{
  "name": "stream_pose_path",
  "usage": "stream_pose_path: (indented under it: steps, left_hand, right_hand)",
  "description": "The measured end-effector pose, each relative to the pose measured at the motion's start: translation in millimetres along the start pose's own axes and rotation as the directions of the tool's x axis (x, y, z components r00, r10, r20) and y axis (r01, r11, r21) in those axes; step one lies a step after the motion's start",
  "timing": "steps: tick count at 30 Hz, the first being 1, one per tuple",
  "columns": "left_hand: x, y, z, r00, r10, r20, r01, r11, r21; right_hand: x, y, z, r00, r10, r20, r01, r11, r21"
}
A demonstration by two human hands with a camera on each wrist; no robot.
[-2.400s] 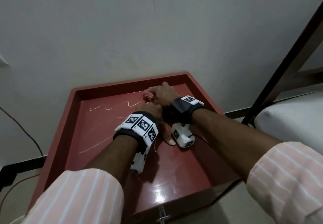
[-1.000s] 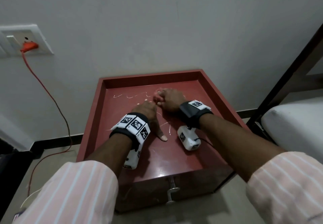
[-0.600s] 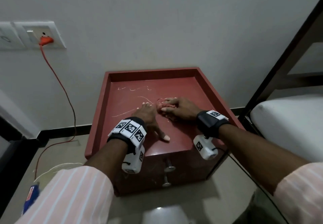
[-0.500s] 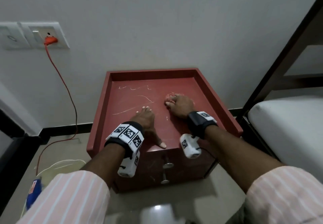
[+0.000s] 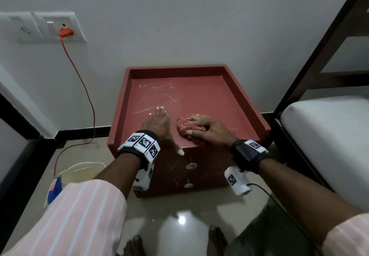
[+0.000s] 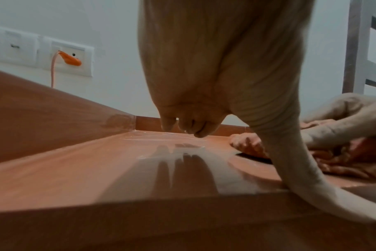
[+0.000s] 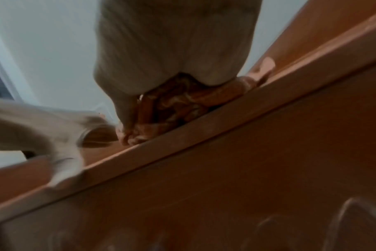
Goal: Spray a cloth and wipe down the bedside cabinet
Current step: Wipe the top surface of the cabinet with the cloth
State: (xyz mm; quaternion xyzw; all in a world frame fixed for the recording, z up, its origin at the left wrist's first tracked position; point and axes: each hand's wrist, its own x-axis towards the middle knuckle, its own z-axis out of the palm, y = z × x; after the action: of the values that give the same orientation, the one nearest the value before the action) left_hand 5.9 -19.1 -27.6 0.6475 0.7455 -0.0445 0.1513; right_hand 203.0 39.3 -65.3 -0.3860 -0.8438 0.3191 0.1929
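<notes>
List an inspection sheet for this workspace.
Surface: red cabinet top, white marks at the back left.
Job's things: pink cloth, bunched near the front right.
Clutter: nothing seen on the top.
Hands: left hand flat on the top; right hand presses the cloth.
Cables: orange cable from the socket to the floor; white cord on the floor.
Surroundings: white wall, mattress on the right, blue packet on the floor.

A plain grey wall [image 5: 179, 16] fills 12 o'clock. At 10 o'clock a white socket [image 5: 76, 26] holds an orange plug [image 5: 65, 32]. A white mattress [image 5: 329, 136] lies at 3 o'clock, and the glossy floor [image 5: 199, 206] at 6 o'clock.
</notes>
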Motion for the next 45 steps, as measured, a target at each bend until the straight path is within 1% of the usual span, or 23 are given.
stream_pose_path:
  steps: [2,4,7,9,11,13,15,17,19,22,25,26,28,30,31,32,33,35,37,39,42,43,45]
  left_hand:
    - [-4.4,-2.1,3.3,0.999,-0.02,-0.036,0.019,1.0,-0.015]
    - [-7.7,-1.9,4.1,0.998,-0.029,-0.06,0.029,0.999,-0.017]
    - [-10.5,1.5,1.7,0.998,-0.034,-0.056,0.034,0.999,0.003]
    - [-11.5,-0.7,4.1,0.997,-0.044,-0.07,0.046,0.999,0.014]
    - [-15.9,-4.6,9.9,0.996,-0.067,-0.065,0.066,0.998,-0.018]
    - [-19.6,-8.3,16.9,0.993,-0.091,-0.076,0.086,0.994,-0.065]
    - [-23.5,-9.8,20.8,0.991,-0.106,-0.086,0.097,0.99,-0.1]
    - [-25.1,-11.3,21.3,0.988,-0.13,-0.081,0.118,0.983,-0.143]
    - [-25.7,-13.1,21.0,0.99,-0.12,-0.076,0.108,0.984,-0.144]
    - [-29.6,-21.8,19.7,0.993,-0.061,-0.105,0.053,0.996,-0.078]
    - [-34.0,-31.9,18.8,0.985,-0.072,-0.159,0.058,0.994,-0.09]
    - [-35.2,-31.5,19.5,0.983,-0.076,-0.17,0.06,0.993,-0.098]
    - [-36.2,-28.8,22.6,0.982,-0.074,-0.174,0.055,0.993,-0.109]
    - [-39.1,-25.9,25.4,0.982,-0.091,-0.166,0.064,0.985,-0.163]
    - [-40.2,-26.1,26.9,0.981,-0.108,-0.159,0.077,0.979,-0.187]
    - [-41.4,-27.0,27.6,0.98,-0.122,-0.154,0.09,0.975,-0.202]
    - [-42.5,-28.3,27.9,0.979,-0.131,-0.157,0.097,0.974,-0.204]
    - [-43.8,-32.1,27.4,0.975,-0.135,-0.176,0.099,0.975,-0.197]
    - [-47.0,-38.2,24.6,0.974,-0.14,-0.177,0.105,0.975,-0.196]
    - [-52.8,-47.4,22.3,0.974,-0.153,-0.167,0.119,0.973,-0.198]
    - [-61.2,-60.0,23.2,0.968,-0.157,-0.195,0.112,0.968,-0.227]
    - [-64.1,-62.8,24.1,0.965,-0.151,-0.216,0.094,0.963,-0.252]
    - [-67.1,-65.5,26.4,0.959,-0.114,-0.257,0.033,0.953,-0.3]
  right_hand:
    - [-0.2,9.5,-8.1,0.97,0.091,-0.226,-0.108,0.992,-0.065]
    - [3.3,-5.6,12.2,0.909,0.071,-0.41,-0.158,0.971,-0.182]
    - [-8.4,-38.9,57.8,0.958,-0.102,-0.27,0.039,0.973,-0.229]
    - [-23.6,-32.9,50.8,0.979,-0.163,-0.12,0.139,0.972,-0.19]
    - [-30.5,-8.4,24.6,0.984,-0.163,-0.069,0.148,0.972,-0.185]
    - [-30.1,20.1,3.9,0.97,-0.068,-0.232,0.008,0.968,-0.251]
    - [-29.1,29.0,7.2,0.871,0.112,-0.478,-0.286,0.907,-0.309]
    - [-20.9,6.6,39.9,0.788,0.223,-0.574,-0.468,0.823,-0.322]
    - [-15.4,-32.1,78.2,0.839,0.121,-0.53,-0.346,0.871,-0.35]
    - [-14.8,-57.8,107.5,0.943,-0.16,-0.291,0.051,0.935,-0.35]
    - [-26.4,-30.9,73.9,0.933,-0.344,-0.105,0.271,0.864,-0.424]
    - [-33.8,-13.8,60.2,0.933,-0.344,-0.104,0.262,0.85,-0.456]
    - [-48.5,15.9,32.4,0.931,-0.203,-0.303,0.037,0.879,-0.475]
    - [-55.6,22.1,29.1,0.831,0.034,-0.556,-0.298,0.87,-0.393]
    - [-53.5,12.7,38.8,0.784,0.115,-0.61,-0.395,0.851,-0.347]
    - [-49.2,-2.3,52.1,0.79,0.132,-0.599,-0.397,0.855,-0.334]
    - [-45.4,-19.9,65.6,0.843,0.068,-0.533,-0.297,0.886,-0.355]
    - [-39.6,-47.0,85.5,0.94,-0.193,-0.28,0.068,0.914,-0.4]
    - [-23.9,-53.0,77.9,0.944,-0.321,-0.079,0.275,0.896,-0.35]
    - [5.2,-40.2,57.9,0.969,-0.232,-0.081,0.196,0.929,-0.315]
    - [46.3,-31.4,44.2,0.969,0.108,-0.222,-0.184,0.917,-0.354]
    - [55.1,-38.5,51.8,0.965,0.143,-0.22,-0.221,0.896,-0.385]
    - [57.6,-62.5,78.2,0.984,0.063,-0.169,-0.128,0.905,-0.406]
